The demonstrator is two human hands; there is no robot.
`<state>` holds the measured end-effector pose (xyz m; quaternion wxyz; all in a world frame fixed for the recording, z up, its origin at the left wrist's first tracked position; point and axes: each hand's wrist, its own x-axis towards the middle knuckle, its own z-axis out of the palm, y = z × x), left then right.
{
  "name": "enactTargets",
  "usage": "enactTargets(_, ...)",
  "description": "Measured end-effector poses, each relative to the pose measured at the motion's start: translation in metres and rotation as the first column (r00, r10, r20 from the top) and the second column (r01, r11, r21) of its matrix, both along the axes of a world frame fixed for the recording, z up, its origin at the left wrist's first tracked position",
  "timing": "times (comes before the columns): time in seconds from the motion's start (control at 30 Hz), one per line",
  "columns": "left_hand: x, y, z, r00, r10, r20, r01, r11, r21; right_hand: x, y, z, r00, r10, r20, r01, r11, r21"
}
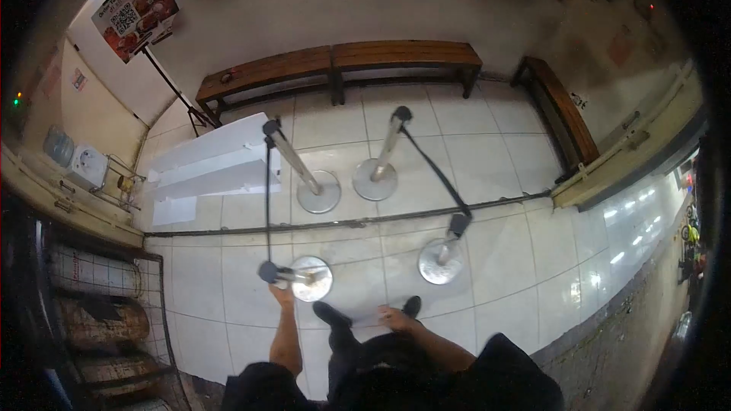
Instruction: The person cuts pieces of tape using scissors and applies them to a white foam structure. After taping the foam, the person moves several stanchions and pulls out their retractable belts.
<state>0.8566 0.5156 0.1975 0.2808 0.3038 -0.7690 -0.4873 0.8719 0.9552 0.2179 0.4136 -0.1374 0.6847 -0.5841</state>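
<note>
My left hand (283,297) is closed at the upper post of the near-left retractable belt stanchion (298,277), just beneath its black head. Its round metal base stands on the tiles, and a black belt (267,198) runs from it to the far-left stanchion (293,156). My right hand (394,318) hangs in front of my body, fingers loosely bent and apart, with nothing visible in it; it is slightly blurred. Ahead of it to the right is the near-right stanchion (449,247), joined by another black belt (434,166) to the far-right stanchion (388,144).
Wooden benches (403,52) line the back wall, and another bench (562,110) stands right. White sheets (209,160) lie on the floor near a poster stand (171,80). A dark floor strip (350,224) crosses the tiles. Rusty gas cylinders (106,323) stand behind a mesh cage at left.
</note>
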Motion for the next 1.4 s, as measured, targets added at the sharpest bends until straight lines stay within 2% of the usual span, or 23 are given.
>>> enactTargets(0.03,0.007,0.026,0.004,0.967,0.197,0.160,-0.205,0.978,0.034,0.014,0.073,-0.020,0.912,0.063,-0.406,-0.001,0.988,0.152)
enactTargets(0.07,0.012,0.050,0.003,0.872,0.370,0.321,-0.400,0.916,0.029,0.024,0.142,0.023,0.969,-0.237,-0.071,0.246,0.953,0.179)
enactTargets(0.1,0.024,0.078,-0.003,0.822,0.380,0.424,-0.383,0.920,-0.083,0.057,0.236,-0.024,0.852,-0.269,-0.449,0.378,0.909,0.173)
enactTargets(0.13,0.041,0.106,0.001,0.826,0.365,0.429,-0.371,0.926,-0.074,0.084,0.304,-0.003,0.690,-0.612,-0.387,0.667,0.745,0.009)
enactTargets(0.23,0.075,0.198,0.005,0.597,-0.388,0.702,0.501,0.864,0.052,0.133,0.477,0.036,0.349,-0.744,-0.570,0.914,0.135,0.383)
enactTargets(0.33,0.075,0.285,-0.012,0.080,-0.575,0.814,0.809,0.514,0.283,0.112,0.527,0.127,-0.030,-0.892,-0.451,0.965,-0.143,0.219)
enactTargets(0.43,0.032,0.357,-0.011,-0.270,-0.784,0.559,0.744,0.199,0.638,0.032,0.495,0.171,-0.058,-0.970,-0.236,0.997,-0.046,-0.059)
enactTargets(0.57,-0.078,0.503,0.041,-0.076,-0.987,-0.140,0.684,-0.154,0.713,-0.097,0.392,0.191,0.486,-0.841,-0.239,0.851,0.517,-0.091)
enactTargets(0.6,-0.110,0.547,0.068,-0.025,-0.959,-0.283,0.689,-0.222,0.690,-0.118,0.367,0.204,0.638,-0.684,-0.355,0.700,0.707,-0.103)
enactTargets(0.67,-0.173,0.628,0.120,0.029,-0.870,-0.492,0.676,-0.345,0.651,-0.158,0.343,0.252,0.945,-0.313,-0.094,0.299,0.944,-0.141)
enactTargets(0.73,-0.237,0.701,0.153,0.037,-0.895,-0.445,0.509,-0.366,0.779,-0.184,0.371,0.271,0.919,-0.346,-0.190,0.347,0.937,-0.029)
enactTargets(0.77,-0.275,0.741,0.081,-0.175,-0.760,-0.626,0.645,-0.569,0.510,-0.199,0.393,0.289,0.823,-0.486,-0.295,0.494,0.868,-0.053)
enactTargets(0.8,-0.293,0.769,0.111,0.046,-0.846,-0.531,0.456,-0.455,0.765,-0.211,0.430,0.271,0.723,-0.645,-0.249,0.668,0.745,0.011)
enactTargets(0.87,-0.347,0.832,0.047,0.045,-0.976,-0.214,0.822,-0.086,0.563,-0.221,0.520,0.249,0.514,-0.819,-0.255,0.851,0.523,0.033)
enactTargets(0.93,-0.398,0.854,0.076,0.186,-0.972,-0.145,0.726,0.037,0.687,-0.219,0.594,0.240,0.259,-0.944,-0.204,0.965,0.242,0.105)
enactTargets(0.97,-0.430,0.865,0.064,0.212,-0.969,-0.130,0.745,0.074,0.663,-0.190,0.663,0.163,0.208,-0.868,-0.452,0.978,0.187,0.092)
enactTargets(1.0,-0.458,0.874,0.043,0.252,-0.962,-0.103,0.753,0.128,0.646,-0.185,0.682,0.177,0.111,-0.938,-0.329,0.971,0.031,0.237)
enactTargets(1.03,-0.477,0.873,0.035,0.307,-0.947,-0.099,0.721,0.163,0.674,-0.137,0.755,0.088,0.038,-0.973,-0.228,0.944,-0.039,0.326)
enactTargets(1.1,-0.550,0.852,0.028,0.383,-0.923,0.024,0.826,0.354,0.439,-0.107,0.823,0.041,0.174,-0.984,-0.050,0.663,0.079,0.744)
enactTargets(1.17,-0.620,0.832,-0.032,0.650,-0.746,-0.144,0.678,0.484,0.554,-0.173,0.812,0.088,0.290,-0.951,0.107,0.561,0.260,0.786)
enactTargets(1.23,-0.673,0.772,0.006,0.788,-0.612,0.059,0.567,0.761,0.315,-0.253,0.824,0.098,0.416,-0.892,0.176,0.495,0.385,0.779)
enactTargets(1.3,-0.723,0.702,-0.076,0.913,-0.309,-0.266,0.388,0.857,0.339,-0.341,0.830,0.099,0.547,-0.812,0.205,0.454,0.493,0.742)
enactTargets(1.4,-0.734,0.591,-0.017,0.998,0.029,0.053,-0.048,0.917,0.397,-0.485,0.837,0.086,0.747,-0.630,0.211,0.360,0.652,0.667)
